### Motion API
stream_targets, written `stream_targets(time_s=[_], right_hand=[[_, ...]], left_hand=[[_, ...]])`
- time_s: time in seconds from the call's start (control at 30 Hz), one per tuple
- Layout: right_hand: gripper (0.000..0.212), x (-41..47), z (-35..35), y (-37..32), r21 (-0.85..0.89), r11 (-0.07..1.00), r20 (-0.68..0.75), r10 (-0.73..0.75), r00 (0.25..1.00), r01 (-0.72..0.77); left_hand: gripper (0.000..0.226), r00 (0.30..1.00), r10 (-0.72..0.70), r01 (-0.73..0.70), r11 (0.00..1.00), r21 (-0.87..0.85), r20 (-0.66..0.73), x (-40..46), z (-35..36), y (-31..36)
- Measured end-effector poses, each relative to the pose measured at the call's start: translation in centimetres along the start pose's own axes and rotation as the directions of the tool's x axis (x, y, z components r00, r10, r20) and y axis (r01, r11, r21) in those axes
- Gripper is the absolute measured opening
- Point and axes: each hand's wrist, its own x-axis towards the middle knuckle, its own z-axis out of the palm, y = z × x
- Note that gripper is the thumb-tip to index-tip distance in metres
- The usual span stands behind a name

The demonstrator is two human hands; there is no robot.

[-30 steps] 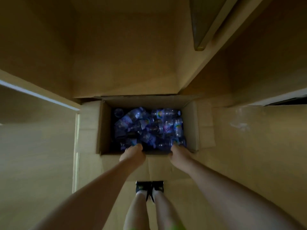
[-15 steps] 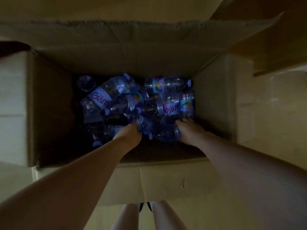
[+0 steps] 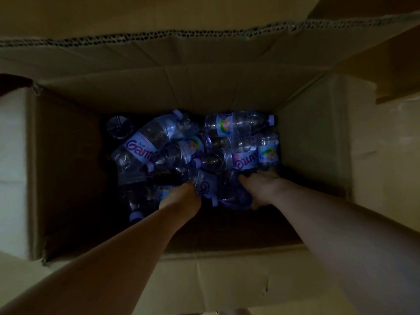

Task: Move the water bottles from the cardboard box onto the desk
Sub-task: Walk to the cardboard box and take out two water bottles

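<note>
Both arms reach down into an open cardboard box (image 3: pixel 68 169) whose flaps stand or fold outward around its mouth. The box bottom is dim and holds a loose heap of clear plastic bottles (image 3: pixel 195 153) with purple caps and pale labels, lying on their sides at all angles and touching one another; one at the far left corner stands on end so its round base or top faces up.

The left hand (image 3: pixel 181 198) is down among the near bottles, its back toward the camera. Its fingers go under or around a labelled bottle (image 3: pixel 205 187) lying just to its right, and they seem curled on it, though the dark and the hand's own back hide the fingertips, so I cannot tell for sure that it grips.

The right hand (image 3: pixel 261 187) lies just beside, on the right of the heap. Its fingers spread forward and bend down over a dark, crumpled-looking bottle (image 3: pixel 231 196) between the two hands, with the thumb low on the near side; it appears to clasp that bottle.

All the bottles lie inside the box, well below its rim. Pale floor shows around the box.
</note>
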Motion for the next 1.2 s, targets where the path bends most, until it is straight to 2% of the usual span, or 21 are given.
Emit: stream_targets(time_s=[0.07, 0.13, 0.2, 0.3, 0.4, 0.47, 0.5, 0.53, 0.57, 0.6, 0.63, 0.73, 0.83, 0.87, 0.93, 1.07, 1.13, 1.2], right_hand=[[0.08, -0.2, -0.1, 0.4, 0.084, 0.996, -0.044, -0.017, 0.999, 0.021], [0.072, -0.5, -0.4, 0.6, 0.253, 0.965, -0.102, -0.045, 0.994, 0.07], [0.06, -0.9, -1.2, 0.6, 0.491, 0.863, -0.13, -0.057, 0.99, 0.114], [0.051, -1.4, -3.0, 0.0, 0.825, 0.552, -0.121, -0.028, 0.992, 0.117], [0.045, -2.6, -4.2, -1.0, 0.985, 0.173, 0.004, -0.058, 0.998, 0.007], [0.038, -3.3, -4.5, -1.9, 0.994, -0.082, 0.057, -0.17, 0.984, -0.072], [0.041, -3.6, -4.6, -2.4, 0.983, -0.158, 0.056, -0.223, 0.973, -0.093], [0.045, -3.9, -4.7, -2.9, 0.971, -0.214, 0.049, -0.262, 0.964, -0.108], [0.05, -4.0, -4.7, -3.5, 0.96, -0.257, 0.038, -0.287, 0.957, -0.115], [0.052, -4.2, -4.8, -4.1, 0.95, -0.29, 0.028, -0.297, 0.955, -0.118], [0.053, -4.3, -5.0, -4.8, 0.944, -0.311, 0.015, -0.296, 0.955, -0.112], [0.04, -4.9, -5.5, -6.7, 0.939, -0.336, -0.01, -0.253, 0.967, -0.078], [0.038, -5.0, -5.9, -7.9, 0.921, -0.383, -0.03, -0.268, 0.963, -0.078], [0.038, -4.9, -6.1, -8.3, 0.913, -0.4, -0.041, -0.284, 0.958, -0.08], [0.039, -4.5, -6.6, -8.9, 0.898, -0.429, -0.045, -0.312, 0.949, -0.098], [0.042, -2.6, -7.2, -10.6, 0.863, -0.484, 0.0, -0.287, 0.958, -0.145], [0.046, -0.8, -7.9, -11.2, 0.833, -0.539, 0.029, -0.184, 0.982, -0.126], [0.04, 1.2, -8.9, -11.9, 0.79, -0.609, 0.063, -0.026, 0.998, -0.066]], left_hand=[[0.026, 1.0, 0.004, -0.004, 1.0, 0.002, -0.005, -0.3, -0.1, 0.2], [0.025, 1.0, 0.017, -0.017, 1.0, 0.002, -0.022, -0.6, -0.4, 0.1], [0.027, 0.999, 0.029, -0.029, 1.0, -0.005, -0.032, -1.1, -0.7, 0.1], [0.03, 0.998, 0.042, -0.041, 0.999, 0.009, -0.051, -1.6, -1.0, -0.2], [0.029, 0.995, 0.024, -0.031, 0.996, -0.08, -0.098, -2.1, -1.5, -0.4], [0.03, 0.995, 0.002, -0.036, 0.944, -0.329, -0.103, -2.5, -2.1, -0.4], [0.031, 0.997, -0.023, -0.017, 0.858, -0.513, -0.072, -2.7, -2.4, -0.5], [0.035, 0.999, -0.048, 0.036, 0.727, -0.686, 0.001, -3.2, -2.8, -0.5], [0.041, 0.995, -0.048, 0.095, 0.574, -0.813, 0.083, -3.7, -3.1, -0.6], [0.047, 0.99, -0.023, 0.13, 0.475, -0.87, 0.136, -4.0, -3.4, -0.7], [0.053, 0.988, 0.016, 0.131, 0.453, -0.882, 0.155, -4.1, -3.6, -0.8], [0.058, 0.995, 0.074, 0.014, 0.558, -0.83, 0.067, -4.7, -4.2, -1.0], [0.034, 0.978, 0.178, -0.196, 0.611, -0.767, -0.108, -4.7, -4.7, -2.2], [0.032, 0.966, 0.231, -0.239, 0.619, -0.748, -0.117, -4.7, -4.9, -2.8], [0.045, 0.96, 0.27, -0.236, 0.618, -0.75, -0.079, -4.2, -5.5, -4.0], [0.057, 0.993, 0.044, -0.111, 0.638, -0.762, -0.108, -3.1, -6.4, -6.0], [0.061, 0.984, -0.051, -0.109, 0.59, -0.8, -0.172, -2.2, -6.2, -7.2], [0.061, 0.945, -0.153, -0.156, 0.564, -0.811, -0.288, -1.7, -6.0, -8.2]])
